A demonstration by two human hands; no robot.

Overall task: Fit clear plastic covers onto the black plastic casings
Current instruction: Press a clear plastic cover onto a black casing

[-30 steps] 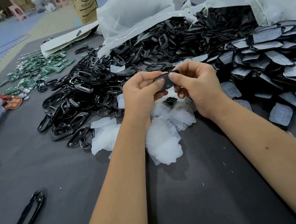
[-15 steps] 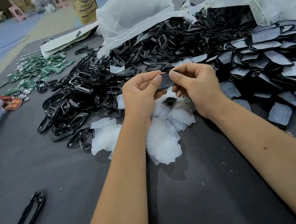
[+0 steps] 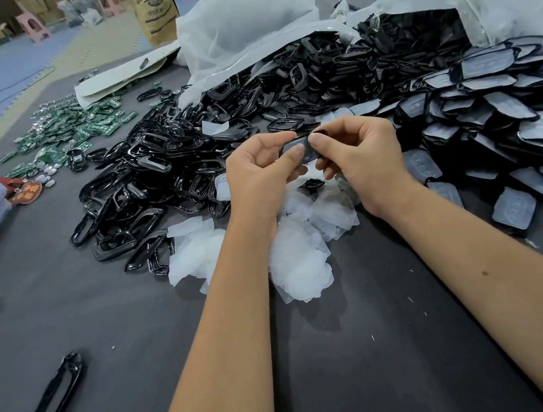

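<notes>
Left hand [image 3: 260, 172] hides the near left end of the black casing [image 3: 302, 148]; its thumb and curled fingers pinch that end. Whether a clear cover is seated on the casing cannot be determined. Right hand [image 3: 365, 158] pinches the casing's right end, thumb on top, fingers curled beneath. The casing is held between both hands, above the loose clear covers [image 3: 299, 257] on the table [image 3: 387, 363].

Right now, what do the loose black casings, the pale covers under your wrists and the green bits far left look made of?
Black casings: likely hard moulded plastic, glossy, with bright highlights. Pale covers: thin translucent plastic or silicone, frosted, softly crumpled. Green pieces: apparently circuit boards, green with light markings.
</notes>
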